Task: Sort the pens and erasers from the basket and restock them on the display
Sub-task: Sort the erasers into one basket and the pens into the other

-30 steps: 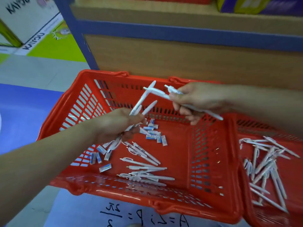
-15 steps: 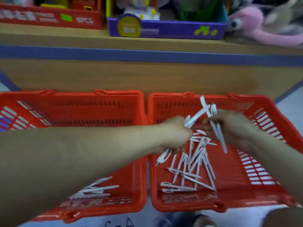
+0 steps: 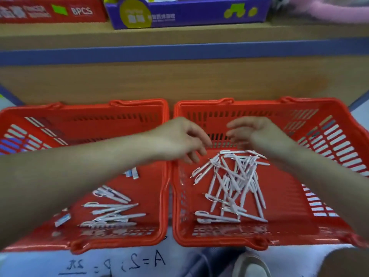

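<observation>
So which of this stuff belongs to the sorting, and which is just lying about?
Job: left basket with mixed pens and erasers; right basket with pen pile; left hand, right hand, both empty.
Lying about: purple box, red box, pink plush toy.

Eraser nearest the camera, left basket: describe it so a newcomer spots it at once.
Below the wooden shelf, find the left red basket. Near its front left corner, left of the white pens, lies a small blue-and-white eraser. It is short and flat, unlike the pens, and nearer the camera than the other erasers.
</observation>
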Demonstrator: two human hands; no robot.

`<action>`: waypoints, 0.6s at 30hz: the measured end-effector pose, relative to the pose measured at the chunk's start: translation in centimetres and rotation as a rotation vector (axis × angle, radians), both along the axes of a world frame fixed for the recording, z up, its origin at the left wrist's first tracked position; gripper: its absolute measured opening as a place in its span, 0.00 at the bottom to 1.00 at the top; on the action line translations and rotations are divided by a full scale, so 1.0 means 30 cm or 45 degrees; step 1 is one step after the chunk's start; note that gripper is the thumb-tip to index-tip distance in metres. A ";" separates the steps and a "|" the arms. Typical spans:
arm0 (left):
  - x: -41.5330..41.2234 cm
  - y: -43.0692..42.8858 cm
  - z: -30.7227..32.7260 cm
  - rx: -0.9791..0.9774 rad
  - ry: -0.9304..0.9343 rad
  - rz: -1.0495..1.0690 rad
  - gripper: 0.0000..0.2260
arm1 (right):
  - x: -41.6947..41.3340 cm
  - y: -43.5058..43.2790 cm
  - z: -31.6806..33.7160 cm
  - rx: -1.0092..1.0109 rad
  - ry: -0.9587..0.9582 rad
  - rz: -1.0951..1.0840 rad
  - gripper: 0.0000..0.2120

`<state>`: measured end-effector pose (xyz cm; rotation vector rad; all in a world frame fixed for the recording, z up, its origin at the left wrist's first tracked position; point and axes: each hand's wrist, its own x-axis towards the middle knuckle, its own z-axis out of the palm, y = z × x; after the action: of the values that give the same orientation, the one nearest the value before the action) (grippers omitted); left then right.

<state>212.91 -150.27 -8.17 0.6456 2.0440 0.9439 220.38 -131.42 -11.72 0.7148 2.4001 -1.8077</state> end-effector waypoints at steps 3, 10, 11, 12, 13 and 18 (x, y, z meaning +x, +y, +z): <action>-0.075 -0.167 0.036 0.041 0.081 0.149 0.12 | -0.094 -0.113 0.109 0.060 0.084 0.288 0.10; -0.177 -0.622 -0.178 -0.349 0.272 0.273 0.14 | -0.304 -0.519 0.101 0.407 -0.022 0.994 0.12; -0.182 -0.673 -0.219 -0.423 0.282 0.235 0.14 | -0.326 -0.568 0.064 0.472 -0.054 1.062 0.11; -0.185 -0.716 -0.258 -0.488 0.291 0.179 0.13 | -0.347 -0.612 0.023 0.552 -0.082 1.128 0.11; -0.189 -0.751 -0.298 -0.562 0.318 0.091 0.11 | -0.364 -0.652 -0.017 0.644 -0.104 1.184 0.11; -0.175 -0.864 -0.493 -0.931 0.394 -0.613 0.14 | -0.392 -0.812 -0.262 0.938 -0.131 1.184 0.12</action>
<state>207.65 -176.18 -22.94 0.8381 2.1435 -0.2014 208.62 -155.77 -19.57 -0.3048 2.5960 -0.5271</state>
